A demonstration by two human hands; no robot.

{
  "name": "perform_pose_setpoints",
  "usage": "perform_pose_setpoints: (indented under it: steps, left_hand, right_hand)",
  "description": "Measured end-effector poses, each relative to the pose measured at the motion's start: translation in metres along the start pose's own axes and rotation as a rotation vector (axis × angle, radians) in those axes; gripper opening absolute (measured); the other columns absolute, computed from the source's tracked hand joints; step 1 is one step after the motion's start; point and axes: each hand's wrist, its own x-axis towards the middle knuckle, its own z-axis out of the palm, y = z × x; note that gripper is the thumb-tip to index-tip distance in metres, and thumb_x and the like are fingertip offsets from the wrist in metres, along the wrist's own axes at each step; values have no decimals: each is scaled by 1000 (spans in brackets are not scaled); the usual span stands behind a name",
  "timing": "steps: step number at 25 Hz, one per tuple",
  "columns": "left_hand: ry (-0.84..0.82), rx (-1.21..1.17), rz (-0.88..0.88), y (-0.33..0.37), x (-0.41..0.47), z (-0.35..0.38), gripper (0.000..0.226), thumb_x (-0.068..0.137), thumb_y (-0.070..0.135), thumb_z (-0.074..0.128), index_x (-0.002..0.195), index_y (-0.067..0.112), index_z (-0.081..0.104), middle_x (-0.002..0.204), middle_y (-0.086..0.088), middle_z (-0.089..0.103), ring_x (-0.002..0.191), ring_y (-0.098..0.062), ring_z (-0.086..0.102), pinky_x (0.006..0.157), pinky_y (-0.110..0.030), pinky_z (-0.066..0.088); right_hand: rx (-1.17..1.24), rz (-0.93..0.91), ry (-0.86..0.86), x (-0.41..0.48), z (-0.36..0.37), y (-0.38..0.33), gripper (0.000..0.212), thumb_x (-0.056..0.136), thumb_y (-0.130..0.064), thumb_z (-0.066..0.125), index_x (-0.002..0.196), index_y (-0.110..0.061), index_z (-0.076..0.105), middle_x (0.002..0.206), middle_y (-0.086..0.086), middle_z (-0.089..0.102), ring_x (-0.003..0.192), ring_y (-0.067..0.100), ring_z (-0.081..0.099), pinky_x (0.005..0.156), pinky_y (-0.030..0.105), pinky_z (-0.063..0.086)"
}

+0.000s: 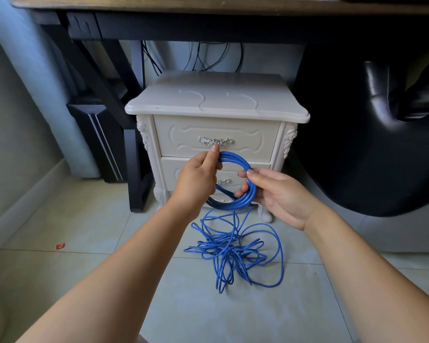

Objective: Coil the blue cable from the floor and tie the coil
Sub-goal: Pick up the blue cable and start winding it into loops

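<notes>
A small coil of blue cable (243, 167) hangs in the air in front of the cabinet drawers. My left hand (198, 179) grips the coil's upper left side, thumb on top. My right hand (275, 194) pinches the coil's right side between thumb and curled fingers. From the coil's lower edge a strand drops to a loose tangle of the same blue cable (235, 251) lying on the tiled floor just below the hands.
A cream bedside cabinet (216, 102) with ornate drawer handles stands right behind the coil. A dark desk frame (134, 169) rises at its left, a black leather chair (382, 120) at the right. A small red scrap (60, 246) lies on the floor tiles.
</notes>
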Motion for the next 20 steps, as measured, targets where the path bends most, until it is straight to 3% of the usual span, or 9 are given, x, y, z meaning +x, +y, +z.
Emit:
perform_pose_setpoints:
  steps: [3, 5, 7, 9, 12, 15, 18, 20]
  left_hand:
    - [32, -99, -57, 0, -2, 3, 40, 102, 41, 43, 73, 13, 49, 48, 10, 33, 40, -7, 27, 39, -18, 26]
    - [0, -200, -121, -1, -4, 6, 41, 102, 41, 41, 73, 13, 47, 48, 9, 28, 39, -7, 25, 38, -18, 26]
    - [-92, -320, -219, 0, -5, 6, 42, 103, 42, 39, 72, 13, 45, 48, 8, 26, 38, -8, 27, 39, -19, 31]
    - [-202, -370, -290, 4, -5, 2, 40, 104, 38, 37, 75, 11, 48, 51, 3, 33, 41, -11, 36, 43, -21, 39]
    - [-289, -289, -324, 9, -4, -7, 33, 102, 26, 35, 92, 6, 59, 63, -5, 52, 52, -17, 55, 50, -25, 47]
    - [-351, -76, -264, 11, -3, -9, 32, 99, 36, 45, 98, 10, 64, 72, -5, 59, 58, -19, 59, 51, -26, 45]
    - [-402, 261, -77, 8, -4, -5, 31, 95, 45, 57, 89, 15, 63, 61, 6, 51, 49, -13, 49, 47, -23, 39]
    - [-415, 288, -53, 7, -5, -3, 27, 97, 40, 54, 85, 17, 61, 51, 12, 38, 44, -9, 37, 46, -23, 36]
  right_hand:
    - [-52, 6, -6, -1, -1, 1, 16, 97, -16, 48, 97, -5, 60, 75, 6, 67, 84, 24, 67, 85, 33, 50]
    - [13, -21, 28, 0, 2, -1, 16, 99, -15, 46, 93, -5, 57, 67, 5, 60, 71, 23, 66, 78, 35, 49]
    - [129, -53, 70, 3, 6, -3, 18, 101, -16, 43, 91, -5, 54, 59, 0, 45, 53, 15, 51, 68, 33, 51]
    - [136, -65, 107, 5, 6, -6, 20, 103, -18, 41, 91, -6, 52, 57, -5, 35, 47, 10, 36, 59, 29, 50]
    - [-15, -52, 127, 8, 4, -7, 24, 105, -20, 39, 90, -7, 52, 54, -8, 33, 44, 7, 31, 53, 26, 43]
    - [-224, -36, 77, 9, 5, -8, 25, 106, -21, 38, 89, -8, 53, 52, -10, 33, 42, 6, 28, 52, 25, 39]
    - [-365, 1, -3, 9, 6, -12, 25, 106, -21, 38, 93, -9, 55, 52, -11, 31, 42, 5, 26, 50, 22, 38]
    - [-362, 8, -28, 9, 5, -12, 24, 106, -20, 38, 94, -11, 56, 55, -9, 31, 44, 5, 26, 52, 22, 38]
